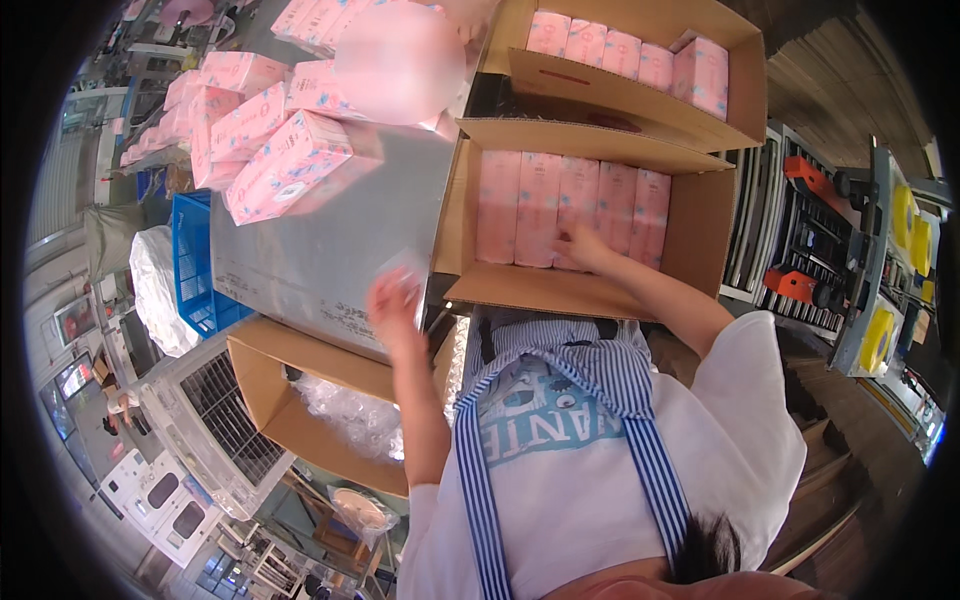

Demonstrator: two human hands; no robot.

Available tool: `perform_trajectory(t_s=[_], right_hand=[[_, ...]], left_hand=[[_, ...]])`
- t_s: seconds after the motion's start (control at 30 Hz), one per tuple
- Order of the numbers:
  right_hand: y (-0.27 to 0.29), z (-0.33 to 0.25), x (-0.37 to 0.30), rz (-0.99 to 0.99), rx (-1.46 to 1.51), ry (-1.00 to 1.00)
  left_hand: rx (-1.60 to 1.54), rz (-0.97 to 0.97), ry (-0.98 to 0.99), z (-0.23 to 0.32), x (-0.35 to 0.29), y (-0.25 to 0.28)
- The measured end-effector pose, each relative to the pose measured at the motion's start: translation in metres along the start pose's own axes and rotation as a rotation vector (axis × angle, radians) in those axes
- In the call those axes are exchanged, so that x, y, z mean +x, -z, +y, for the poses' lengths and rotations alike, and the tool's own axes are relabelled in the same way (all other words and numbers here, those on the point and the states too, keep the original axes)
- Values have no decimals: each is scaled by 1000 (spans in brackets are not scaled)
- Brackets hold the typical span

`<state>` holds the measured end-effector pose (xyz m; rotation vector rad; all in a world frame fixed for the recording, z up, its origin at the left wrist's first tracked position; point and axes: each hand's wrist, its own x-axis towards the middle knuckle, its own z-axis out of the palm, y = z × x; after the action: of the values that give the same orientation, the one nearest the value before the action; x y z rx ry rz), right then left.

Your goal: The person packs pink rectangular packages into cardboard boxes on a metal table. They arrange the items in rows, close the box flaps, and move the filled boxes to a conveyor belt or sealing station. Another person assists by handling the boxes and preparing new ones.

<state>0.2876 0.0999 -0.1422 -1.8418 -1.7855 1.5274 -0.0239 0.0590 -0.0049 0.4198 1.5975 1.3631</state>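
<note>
Pink packs (539, 205): five stand side by side in a row, at the fingers of the right hand (590, 248); more lie in a heap past the left hand (395, 300), off to its left.
Metal table (340, 255): shiny and gray, it spreads out past the left hand, and its near edge is close to that hand.
Near box (500, 290): brown and open, right around the right hand – it holds the row of five, which sits toward its left side.
Far box (600, 85): brown and open too, just past the near box from the right hand, with five pink packs showing, one of them turned.
Low box (320, 358): to the left of the left hand and nearer the body, with crinkly clear plastic (350, 408) in it.
Blue crate (195, 265): well to the left of the left hand, by the table's edge.
Right hand: fingers bent, at the middle packs – I cannot tell if they pinch one.
Left hand: blurry, fingers partly curled; I cannot tell if it holds something.
</note>
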Motion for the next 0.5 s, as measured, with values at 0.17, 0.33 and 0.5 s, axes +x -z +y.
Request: perform_trajectory(t_s=[0.17, 0.33, 0.5], right_hand=[[-20, 68, 6, -167, -735, 295], [12, 27, -10, -297, -137, 840], [-7, 127, 130, 778, 199, -298]], left_hand=[[299, 765, -396, -8, -35, 216], [620, 1069, 122, -52, -102, 276], [857, 535, 445, -70, -56, 201]])
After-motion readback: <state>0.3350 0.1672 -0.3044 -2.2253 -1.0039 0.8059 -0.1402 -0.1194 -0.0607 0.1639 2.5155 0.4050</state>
